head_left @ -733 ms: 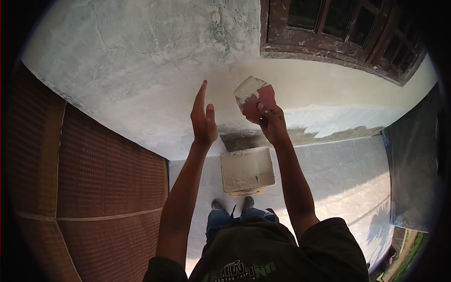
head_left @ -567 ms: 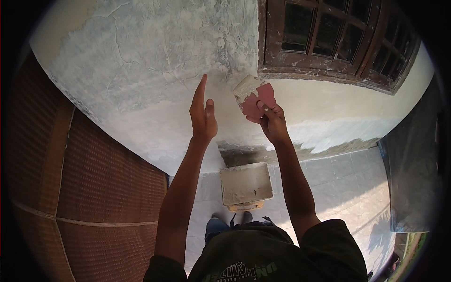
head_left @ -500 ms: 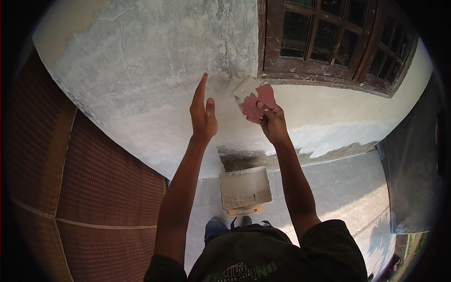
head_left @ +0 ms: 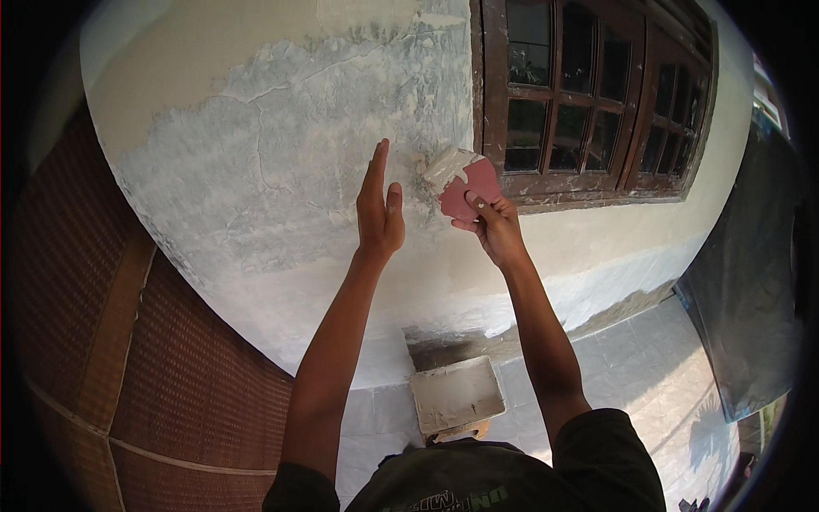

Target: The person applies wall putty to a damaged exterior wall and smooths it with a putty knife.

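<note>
My left hand (head_left: 380, 213) is held upright in front of the patchy, cracked plaster wall (head_left: 299, 111), fingers straight and together, holding nothing. To its right, my right hand (head_left: 496, 229) grips a flat pink scraper (head_left: 472, 181), thumb on its face; off-white paste (head_left: 450, 164) covers the scraper's upper left part. Whether either hand touches the wall I cannot tell. Below, between my forearms, a rectangular tray (head_left: 458, 392) coated with pale paste sits on a low support (head_left: 461, 431).
A brown wooden window (head_left: 589, 128) with small panes is at upper right. Woven brown panels (head_left: 188, 358) stand on the left. A dark sheet (head_left: 738, 282) hangs at the right. Pale floor tiles (head_left: 623, 358) run along the wall's foot, partly sunlit.
The view has tilted up: more wall and window show, and the tray sits lower in the picture. Both hands keep their shape and grip, shifted slightly right in the picture.
</note>
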Available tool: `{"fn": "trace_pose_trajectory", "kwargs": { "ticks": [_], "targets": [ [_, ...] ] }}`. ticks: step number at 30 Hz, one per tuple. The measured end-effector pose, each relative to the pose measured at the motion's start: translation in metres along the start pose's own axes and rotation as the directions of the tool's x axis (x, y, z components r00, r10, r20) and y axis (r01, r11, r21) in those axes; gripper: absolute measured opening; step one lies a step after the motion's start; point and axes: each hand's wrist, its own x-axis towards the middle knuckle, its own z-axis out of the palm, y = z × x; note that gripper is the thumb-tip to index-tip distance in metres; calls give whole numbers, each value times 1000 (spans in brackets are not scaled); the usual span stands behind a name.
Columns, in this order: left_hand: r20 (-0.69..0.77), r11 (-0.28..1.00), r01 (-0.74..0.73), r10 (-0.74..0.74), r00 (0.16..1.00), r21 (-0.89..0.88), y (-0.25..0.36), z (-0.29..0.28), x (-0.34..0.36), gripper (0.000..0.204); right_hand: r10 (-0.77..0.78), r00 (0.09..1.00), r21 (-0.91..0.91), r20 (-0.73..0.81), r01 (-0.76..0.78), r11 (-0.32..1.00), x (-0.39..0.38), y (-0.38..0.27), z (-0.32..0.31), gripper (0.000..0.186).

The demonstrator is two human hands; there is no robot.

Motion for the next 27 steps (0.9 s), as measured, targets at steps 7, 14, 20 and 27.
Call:
{"fn": "trace_pose_trajectory", "kwargs": {
  "ticks": [7, 14, 20, 27],
  "targets": [
    [-7, 992, -112, 112, 994, -49, -15, -7, 43, 58, -101, 994, -36, -38, 100, 994, 27, -20, 25, 21],
    [-35, 978, -193, 191, 981, -82, -27, -1, 87, 57, -212, 976, -158, -57, 201, 967, 65, -58, 41, 20],
    [-86, 970, -241, 236, 968, -41, -40, 11, 121, 58, -462, 887, -316, 12, 442, 839, 127, -102, 46, 22],
    [-156, 955, -295, 296, 942, 33, -59, 23, 167, 58, -845, 381, -785, 374, 615, -70, 202, -158, 52, 24]
  ]
}}
